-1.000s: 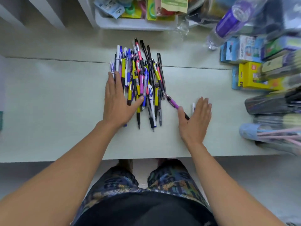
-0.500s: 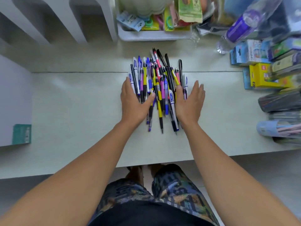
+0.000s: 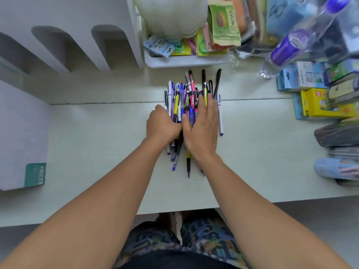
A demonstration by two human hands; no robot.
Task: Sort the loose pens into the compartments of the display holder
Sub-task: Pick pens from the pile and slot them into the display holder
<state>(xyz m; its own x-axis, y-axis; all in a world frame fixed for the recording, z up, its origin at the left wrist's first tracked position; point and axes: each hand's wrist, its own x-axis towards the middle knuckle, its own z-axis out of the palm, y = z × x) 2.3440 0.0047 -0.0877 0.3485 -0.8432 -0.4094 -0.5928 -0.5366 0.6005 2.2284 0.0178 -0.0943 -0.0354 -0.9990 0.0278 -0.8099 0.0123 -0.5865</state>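
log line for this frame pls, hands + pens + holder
phase: gathering | left hand: curled on pen pile | right hand: flat on pile | one pen: apart, right | display holder: compartments empty

Green packet (image 3: 224, 24), back of table: column of Chinese-style characters beside an oval picture, too blurred to read. Teal label (image 3: 35, 174) on white box, left: white vertical lettering, unreadable. Yellow box (image 3: 318, 105) and blue boxes (image 3: 297, 78), right: printed marks, none readable. Pens' (image 3: 182, 101) print too small.

Both hands hide the pen pile's (image 3: 186, 98) middle; left grip perhaps closed.
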